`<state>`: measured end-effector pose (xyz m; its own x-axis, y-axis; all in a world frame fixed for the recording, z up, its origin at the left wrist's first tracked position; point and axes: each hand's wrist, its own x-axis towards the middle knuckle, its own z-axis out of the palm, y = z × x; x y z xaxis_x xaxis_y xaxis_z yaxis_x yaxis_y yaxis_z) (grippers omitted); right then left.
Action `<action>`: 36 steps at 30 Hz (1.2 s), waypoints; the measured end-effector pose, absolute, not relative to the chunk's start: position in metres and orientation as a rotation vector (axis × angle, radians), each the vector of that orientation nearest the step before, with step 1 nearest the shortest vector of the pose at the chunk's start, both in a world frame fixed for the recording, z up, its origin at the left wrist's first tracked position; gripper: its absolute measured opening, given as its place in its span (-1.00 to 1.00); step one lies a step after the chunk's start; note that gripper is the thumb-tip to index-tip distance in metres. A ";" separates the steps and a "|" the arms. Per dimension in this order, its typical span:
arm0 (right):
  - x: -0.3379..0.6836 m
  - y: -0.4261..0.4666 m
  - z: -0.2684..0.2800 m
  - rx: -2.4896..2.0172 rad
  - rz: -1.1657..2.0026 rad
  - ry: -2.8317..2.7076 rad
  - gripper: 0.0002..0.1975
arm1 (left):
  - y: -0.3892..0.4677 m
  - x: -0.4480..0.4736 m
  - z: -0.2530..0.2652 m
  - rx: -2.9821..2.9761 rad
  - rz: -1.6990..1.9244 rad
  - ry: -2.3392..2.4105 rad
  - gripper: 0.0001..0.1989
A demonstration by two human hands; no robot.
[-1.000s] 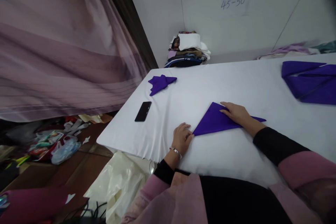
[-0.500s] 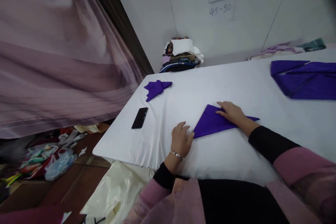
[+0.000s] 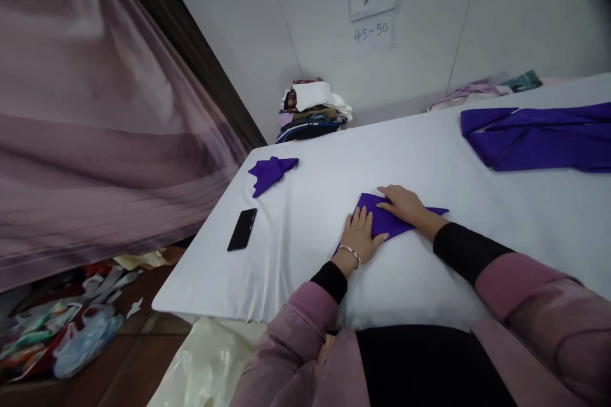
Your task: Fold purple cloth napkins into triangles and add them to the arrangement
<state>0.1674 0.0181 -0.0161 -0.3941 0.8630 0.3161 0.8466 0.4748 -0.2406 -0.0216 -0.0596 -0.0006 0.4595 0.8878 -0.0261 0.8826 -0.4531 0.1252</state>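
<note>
A purple cloth napkin [image 3: 382, 224], folded into a triangle, lies on the white-covered table [image 3: 305, 254] in front of me. My left hand [image 3: 361, 233] rests flat over its left part, fingers stretched out and a bracelet at the wrist. On the upper right part lies my right hand [image 3: 401, 205], open, palm down, its thumb and fingers apart. One thin point of the napkin sticks out to the right past my right wrist. The napkin's left corner is mostly hidden beneath my left hand.
Farther left lie a folded purple napkin [image 3: 270, 173] and a black phone [image 3: 242, 229]. More purple cloth [image 3: 539, 138] is spread at the right. Stacked clothes [image 3: 312, 111] stand behind the far edge. A pink curtain [image 3: 109, 121] hangs at the left; bags [image 3: 86, 340] are on the floor.
My left hand has moved from beside the napkin's left corner onto the napkin and now lies flat. The right hand stays on the cloth. The whole view has shifted somewhat.
</note>
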 end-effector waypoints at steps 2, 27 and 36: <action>0.168 0.019 -0.017 -1.435 0.065 -2.320 -0.50 | -0.059 -0.024 0.001 2.560 0.050 1.567 -0.26; 0.121 -0.021 0.016 -1.027 0.238 -2.174 -0.57 | -0.027 -0.007 -0.003 2.830 -0.006 1.480 -0.38; 0.169 -0.009 -0.004 -1.129 0.285 -2.368 -0.37 | -0.025 -0.006 -0.001 2.636 -0.032 1.562 -0.20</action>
